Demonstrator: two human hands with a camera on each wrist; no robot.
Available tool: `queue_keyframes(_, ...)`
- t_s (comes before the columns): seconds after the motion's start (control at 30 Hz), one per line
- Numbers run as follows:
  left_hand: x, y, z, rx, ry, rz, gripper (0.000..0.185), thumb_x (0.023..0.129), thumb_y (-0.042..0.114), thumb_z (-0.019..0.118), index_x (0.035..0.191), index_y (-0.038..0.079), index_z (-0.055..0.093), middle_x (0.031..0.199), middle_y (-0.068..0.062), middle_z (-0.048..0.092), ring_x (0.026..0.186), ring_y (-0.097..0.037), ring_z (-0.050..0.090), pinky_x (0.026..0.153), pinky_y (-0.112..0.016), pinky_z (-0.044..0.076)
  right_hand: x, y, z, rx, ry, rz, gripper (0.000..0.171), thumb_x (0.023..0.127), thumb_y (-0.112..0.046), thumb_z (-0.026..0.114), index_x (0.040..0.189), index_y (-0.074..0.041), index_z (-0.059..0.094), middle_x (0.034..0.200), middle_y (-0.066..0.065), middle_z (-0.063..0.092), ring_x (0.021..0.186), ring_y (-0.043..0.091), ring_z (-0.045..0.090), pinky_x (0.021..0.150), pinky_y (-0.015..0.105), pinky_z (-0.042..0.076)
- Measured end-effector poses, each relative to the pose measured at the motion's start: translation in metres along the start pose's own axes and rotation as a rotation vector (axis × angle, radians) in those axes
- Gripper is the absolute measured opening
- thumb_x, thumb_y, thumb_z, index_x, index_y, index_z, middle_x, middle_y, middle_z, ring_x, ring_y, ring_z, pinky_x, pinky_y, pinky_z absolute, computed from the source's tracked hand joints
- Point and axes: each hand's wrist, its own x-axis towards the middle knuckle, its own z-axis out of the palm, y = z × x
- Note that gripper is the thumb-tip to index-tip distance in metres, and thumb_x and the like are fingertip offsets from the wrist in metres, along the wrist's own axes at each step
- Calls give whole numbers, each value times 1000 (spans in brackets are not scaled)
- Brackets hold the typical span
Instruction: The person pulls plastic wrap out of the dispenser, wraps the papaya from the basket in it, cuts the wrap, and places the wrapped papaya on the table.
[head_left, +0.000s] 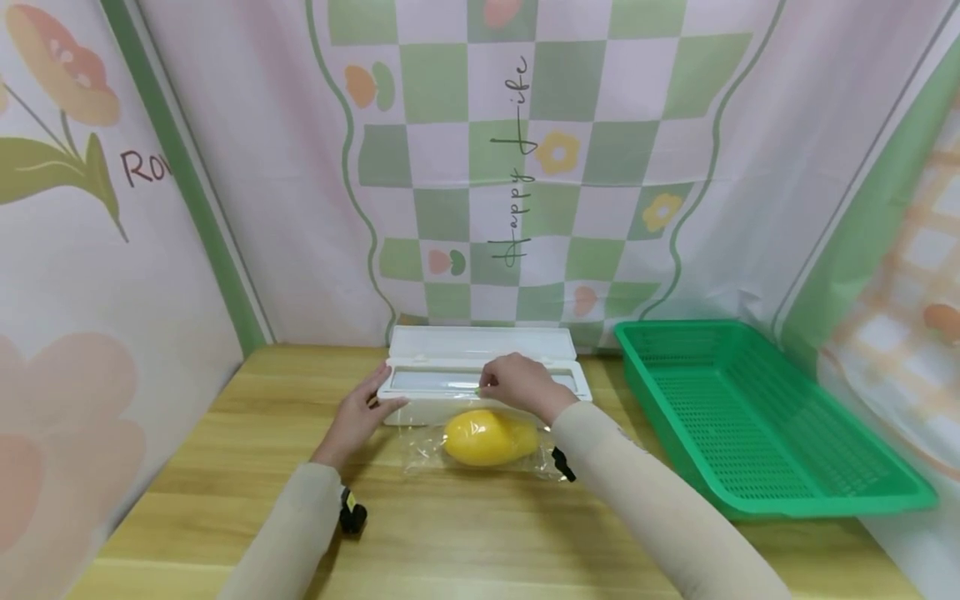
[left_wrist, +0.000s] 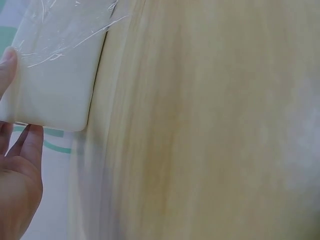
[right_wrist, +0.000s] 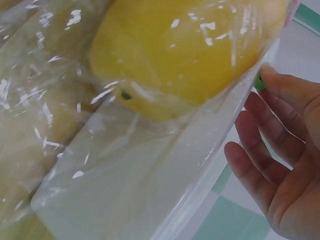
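A long white cling film dispenser (head_left: pixel 450 410) lies across the table with its lid (head_left: pixel 480 342) tipped back. My left hand (head_left: pixel 357 418) grips its left end, thumb on the front and fingers at the side; the left wrist view shows that hand (left_wrist: pixel 20 185) at the box's corner. With thumb and forefinger my right hand (head_left: pixel 522 386) pinches a small green slider (right_wrist: pixel 259 83) on the box's front edge, its other fingers loosely bent. Clear cling film (head_left: pixel 423 446) drapes down from that edge over a yellow, mango-shaped fruit (head_left: pixel 480 438) before the box.
A green perforated plastic basket (head_left: pixel 750 408) stands at the right of the wooden table (head_left: pixel 442 542). Patterned cloth (head_left: pixel 510 167) hangs behind and on both sides, close to the table's back edge. Black wrist cameras sit under both sleeves.
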Motion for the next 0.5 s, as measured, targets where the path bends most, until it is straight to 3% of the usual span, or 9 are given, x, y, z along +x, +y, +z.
queue_keyframes(0.23, 0, 0, 0, 7, -8, 9, 82, 90, 40, 74, 156, 14, 33, 165, 0, 20, 149, -24, 21, 114, -40, 33, -4, 6, 0, -15, 29, -33, 6, 96, -21, 71, 97, -16, 74, 95, -3, 70, 89, 15, 63, 84, 37, 55)
queue_keyframes(0.5, -3, 3, -1, -7, -4, 0, 80, 90, 37, 74, 156, 15, 33, 164, 4, 20, 149, -22, 22, 114, -38, 33, -11, 21, -3, 1, 37, -72, 5, 95, -17, 71, 95, -13, 74, 90, -3, 69, 85, 15, 63, 80, 36, 55)
